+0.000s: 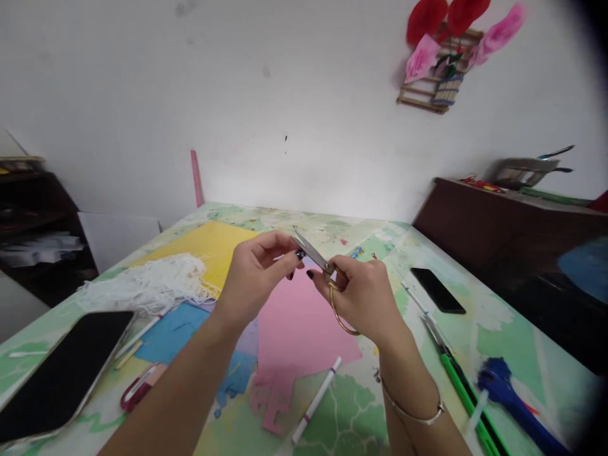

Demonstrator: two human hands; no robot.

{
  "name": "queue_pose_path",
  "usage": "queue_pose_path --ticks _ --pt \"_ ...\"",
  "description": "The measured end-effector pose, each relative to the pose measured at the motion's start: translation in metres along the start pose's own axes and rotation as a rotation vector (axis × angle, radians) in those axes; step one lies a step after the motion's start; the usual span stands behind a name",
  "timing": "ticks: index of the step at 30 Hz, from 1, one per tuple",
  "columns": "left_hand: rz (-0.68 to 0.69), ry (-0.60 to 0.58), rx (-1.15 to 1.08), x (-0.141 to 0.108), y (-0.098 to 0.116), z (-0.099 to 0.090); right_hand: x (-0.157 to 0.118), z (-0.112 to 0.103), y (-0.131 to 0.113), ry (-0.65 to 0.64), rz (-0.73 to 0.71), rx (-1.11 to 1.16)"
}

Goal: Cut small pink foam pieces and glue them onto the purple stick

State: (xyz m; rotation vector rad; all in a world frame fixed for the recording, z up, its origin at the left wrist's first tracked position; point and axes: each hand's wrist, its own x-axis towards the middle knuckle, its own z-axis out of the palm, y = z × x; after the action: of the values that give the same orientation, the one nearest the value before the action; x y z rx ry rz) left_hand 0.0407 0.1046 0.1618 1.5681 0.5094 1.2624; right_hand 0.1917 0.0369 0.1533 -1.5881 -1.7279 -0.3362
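My right hand (370,294) is closed on a pair of scissors (313,252) with gold-coloured handle loops. The blades point up and to the left, slightly apart at the tips. Beside the blades my left hand (254,275) has its thumb and fingers pinched together; whatever lies between them is too small or hidden to name. Under both hands lies a sheet of pink paper (304,329), with a cut-out pink scrap (275,405) at its near edge. A white marker (317,400) with purple bands rests close by.
White yarn (156,282) lies on yellow paper (209,244). Blue paper (168,332) and a large phone (66,373) are at left. At right are a smaller phone (437,290), a green-handled cutting tool (463,389), and a blue tool (517,405). A dark cabinet (503,240) stands beyond.
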Motion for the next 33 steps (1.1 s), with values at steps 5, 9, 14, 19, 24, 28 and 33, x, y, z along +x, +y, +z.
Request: queue_pose_path --ticks 5,9,14,19,24,28,33 --pt "-0.006 0.001 -0.017 0.0002 -0.0014 -0.0013 -0.0002 -0.0005 -0.0001 -0.018 0.019 0.0" --pt "-0.014 0.013 -0.024 0.0006 -0.0031 -0.0018 -0.0004 -0.0008 0.0001 -0.02 0.02 0.005" --pt "-0.013 0.024 -0.029 0.0011 -0.0034 -0.0021 -0.0005 -0.0012 0.0007 -0.034 0.023 0.008" --pt "-0.023 0.045 -0.038 0.0017 -0.0037 -0.0023 -0.0006 -0.0017 0.001 -0.045 0.026 0.011" --pt "-0.03 0.063 -0.041 0.0025 -0.0046 -0.0032 0.0016 -0.0033 -0.0002 -0.039 0.082 0.078" --pt "-0.057 0.073 -0.026 0.0028 -0.0038 -0.0033 0.0034 -0.0061 -0.0033 0.025 0.249 0.342" --pt "-0.073 0.037 0.007 0.0024 -0.0029 -0.0018 0.003 -0.0059 -0.0083 -0.001 0.421 0.733"
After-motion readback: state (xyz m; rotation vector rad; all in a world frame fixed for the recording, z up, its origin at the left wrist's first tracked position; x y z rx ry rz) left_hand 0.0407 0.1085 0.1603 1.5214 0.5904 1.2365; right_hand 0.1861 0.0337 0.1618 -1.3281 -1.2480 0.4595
